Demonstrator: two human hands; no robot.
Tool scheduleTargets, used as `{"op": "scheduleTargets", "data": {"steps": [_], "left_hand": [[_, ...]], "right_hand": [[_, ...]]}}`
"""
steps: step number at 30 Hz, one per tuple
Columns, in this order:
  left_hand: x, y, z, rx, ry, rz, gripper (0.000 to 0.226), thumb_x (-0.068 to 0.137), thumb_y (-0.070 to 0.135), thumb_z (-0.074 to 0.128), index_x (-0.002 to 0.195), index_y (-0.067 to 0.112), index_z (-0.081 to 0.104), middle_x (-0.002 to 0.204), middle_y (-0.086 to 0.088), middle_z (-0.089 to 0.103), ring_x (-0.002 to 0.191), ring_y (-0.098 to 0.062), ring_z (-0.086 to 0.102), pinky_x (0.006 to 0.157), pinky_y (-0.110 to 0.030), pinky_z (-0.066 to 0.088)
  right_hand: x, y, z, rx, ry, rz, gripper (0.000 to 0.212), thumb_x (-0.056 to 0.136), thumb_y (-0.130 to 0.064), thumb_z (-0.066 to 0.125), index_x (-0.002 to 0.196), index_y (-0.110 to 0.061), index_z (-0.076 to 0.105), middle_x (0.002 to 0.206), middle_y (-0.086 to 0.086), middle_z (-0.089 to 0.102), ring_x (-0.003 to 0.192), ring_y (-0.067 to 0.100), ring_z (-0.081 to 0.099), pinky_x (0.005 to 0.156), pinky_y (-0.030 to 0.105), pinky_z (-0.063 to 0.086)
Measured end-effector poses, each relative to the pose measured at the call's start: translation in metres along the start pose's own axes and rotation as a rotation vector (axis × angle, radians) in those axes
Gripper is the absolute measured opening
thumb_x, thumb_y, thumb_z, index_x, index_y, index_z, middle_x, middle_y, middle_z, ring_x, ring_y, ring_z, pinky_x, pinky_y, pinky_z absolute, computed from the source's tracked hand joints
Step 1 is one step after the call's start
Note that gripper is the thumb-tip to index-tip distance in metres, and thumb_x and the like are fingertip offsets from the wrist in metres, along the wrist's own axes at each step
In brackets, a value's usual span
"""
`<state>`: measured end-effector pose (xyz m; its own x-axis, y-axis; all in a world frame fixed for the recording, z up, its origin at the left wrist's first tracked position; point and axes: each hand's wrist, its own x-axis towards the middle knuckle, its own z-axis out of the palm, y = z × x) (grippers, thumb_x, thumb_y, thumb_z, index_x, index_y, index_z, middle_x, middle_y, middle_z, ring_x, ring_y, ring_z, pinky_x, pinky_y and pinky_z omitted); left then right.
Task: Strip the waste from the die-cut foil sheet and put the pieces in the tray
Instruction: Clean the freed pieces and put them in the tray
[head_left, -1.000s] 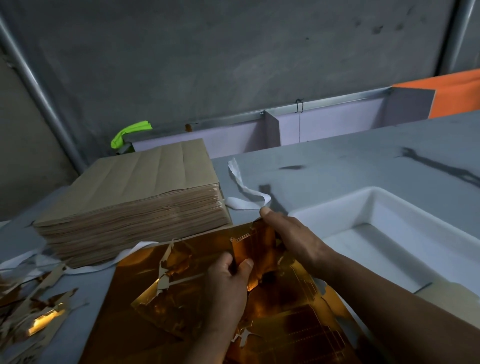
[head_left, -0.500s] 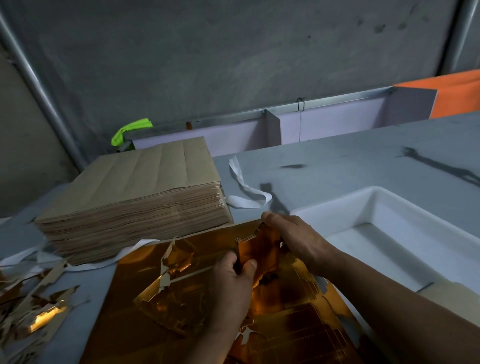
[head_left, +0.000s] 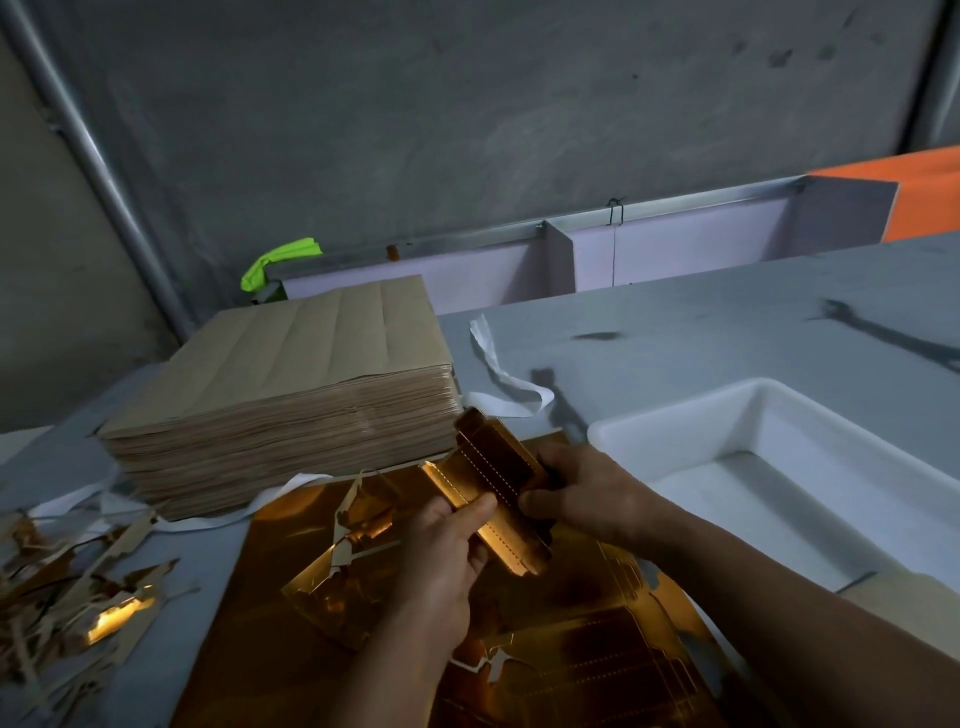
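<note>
The die-cut piece (head_left: 493, 483) is a gold foil blank with dotted crease lines, and it's up off the foil sheet (head_left: 571, 670), tilted, held between both hands just left of the tray. The left hand (head_left: 447, 556) pinches its near edge between thumb and fingers. The right hand (head_left: 587, 493) has its fingers curled round the far right side.

Progress-wise I'd call it early-to-middle. This one piece looks free of the sheet, but it isn't in the white tray (head_left: 675, 410) yet, and I can't spot any gold pieces in the part of the tray that shows. On the sheet there's a ragged flap of half-peeled waste (head_left: 337, 577) curling up on the left. More die-cut outlines sit flat nearer the camera, so plenty is left to strip. A heap of foil scraps (head_left: 78, 592) on the grey table (head_left: 701, 332) to the left says some waste is already off (can't tell if it's from this sheet or another one).

Behind the sheet is a thick stack of kraft-brown sheets (head_left: 291, 384), with a loose white strip (head_left: 509, 384) beside it.

No brand, label or writing I can read anywhere.
</note>
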<state>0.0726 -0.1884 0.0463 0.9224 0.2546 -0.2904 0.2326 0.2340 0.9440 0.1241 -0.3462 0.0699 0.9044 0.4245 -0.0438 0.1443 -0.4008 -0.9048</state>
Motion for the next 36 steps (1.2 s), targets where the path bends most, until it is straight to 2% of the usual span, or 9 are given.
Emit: {"op": "scheduleTargets", "data": {"steps": [4, 8, 15, 18, 21, 24, 28, 34, 36], "left_hand": [[-0.001, 0.0, -0.001, -0.11, -0.043, -0.103, 0.016, 0.089, 0.008, 0.065, 0.102, 0.018, 0.067, 0.099, -0.008, 0.076, 0.099, -0.024, 0.068, 0.079, -0.033, 0.052], [0.0, 0.0, -0.001, -0.274, -0.068, -0.181, 0.027, 0.093, 0.011, 0.059, 0.12, 0.014, 0.059, 0.113, -0.014, 0.07, 0.104, -0.027, 0.065, 0.076, -0.036, 0.052], [0.002, 0.003, 0.003, -0.367, -0.178, -0.297, 0.041, 0.096, 0.032, 0.053, 0.133, 0.015, 0.054, 0.112, -0.014, 0.072, 0.106, -0.032, 0.068, 0.079, -0.049, 0.054], [0.011, 0.008, 0.0, -0.43, -0.172, -0.354, 0.063, 0.092, 0.054, 0.053, 0.142, 0.016, 0.046, 0.119, -0.017, 0.069, 0.11, -0.036, 0.064, 0.093, -0.058, 0.045], [0.02, 0.013, -0.005, -0.469, -0.094, -0.388, 0.073, 0.088, 0.061, 0.055, 0.143, 0.016, 0.041, 0.122, -0.019, 0.066, 0.11, -0.039, 0.063, 0.1, -0.063, 0.038], [0.023, 0.016, -0.007, -0.455, -0.037, -0.405, 0.064, 0.089, 0.061, 0.053, 0.132, 0.014, 0.049, 0.117, -0.019, 0.067, 0.104, -0.038, 0.065, 0.097, -0.064, 0.04], [0.022, 0.018, -0.006, -0.434, -0.018, -0.416, 0.045, 0.098, 0.047, 0.047, 0.127, 0.013, 0.053, 0.116, -0.018, 0.068, 0.106, -0.038, 0.064, 0.075, -0.058, 0.047], [0.018, 0.019, -0.005, -0.472, -0.036, -0.428, 0.039, 0.104, 0.037, 0.04, 0.133, 0.012, 0.049, 0.119, -0.02, 0.067, 0.108, -0.039, 0.062, 0.09, -0.062, 0.044], [0.017, 0.018, -0.004, -0.483, -0.036, -0.434, 0.038, 0.104, 0.036, 0.04, 0.133, 0.013, 0.049, 0.119, -0.02, 0.066, 0.105, -0.038, 0.063, 0.082, -0.061, 0.046]], "right_hand": [[-0.001, -0.003, 0.0, -0.135, 0.077, -0.039, 0.024, 0.091, -0.022, 0.067, 0.08, -0.041, 0.056, 0.08, -0.014, 0.063, 0.077, 0.004, 0.064, 0.063, 0.016, 0.046], [-0.002, -0.002, 0.001, -0.237, 0.133, -0.099, 0.025, 0.087, -0.021, 0.066, 0.072, -0.038, 0.055, 0.07, -0.014, 0.058, 0.068, 0.002, 0.058, 0.056, 0.014, 0.04], [-0.002, -0.002, -0.002, -0.275, 0.116, -0.132, 0.023, 0.089, -0.023, 0.063, 0.079, -0.042, 0.053, 0.079, -0.012, 0.059, 0.078, 0.006, 0.059, 0.065, 0.018, 0.043], [-0.002, -0.001, -0.003, -0.291, 0.124, -0.16, 0.028, 0.088, -0.023, 0.063, 0.074, -0.044, 0.049, 0.073, -0.016, 0.054, 0.072, 0.003, 0.054, 0.061, 0.016, 0.038], [-0.001, 0.002, -0.001, -0.34, 0.103, -0.173, 0.024, 0.089, -0.026, 0.064, 0.074, -0.039, 0.049, 0.071, -0.012, 0.054, 0.069, 0.006, 0.055, 0.061, 0.02, 0.041], [-0.001, 0.002, -0.001, -0.368, 0.079, -0.193, 0.019, 0.089, -0.028, 0.063, 0.077, -0.036, 0.051, 0.073, -0.01, 0.056, 0.07, 0.007, 0.057, 0.062, 0.019, 0.044], [-0.002, 0.002, -0.001, -0.375, 0.053, -0.204, 0.026, 0.091, -0.026, 0.063, 0.074, -0.04, 0.049, 0.071, -0.013, 0.055, 0.068, 0.004, 0.056, 0.061, 0.014, 0.039], [-0.002, 0.0, -0.001, -0.361, 0.038, -0.186, 0.021, 0.092, -0.025, 0.061, 0.079, -0.037, 0.051, 0.078, -0.008, 0.059, 0.076, 0.01, 0.06, 0.067, 0.021, 0.049], [-0.003, -0.001, -0.001, -0.363, 0.03, -0.165, 0.022, 0.093, -0.025, 0.061, 0.079, -0.037, 0.05, 0.078, -0.009, 0.058, 0.076, 0.01, 0.059, 0.068, 0.022, 0.049]]}}
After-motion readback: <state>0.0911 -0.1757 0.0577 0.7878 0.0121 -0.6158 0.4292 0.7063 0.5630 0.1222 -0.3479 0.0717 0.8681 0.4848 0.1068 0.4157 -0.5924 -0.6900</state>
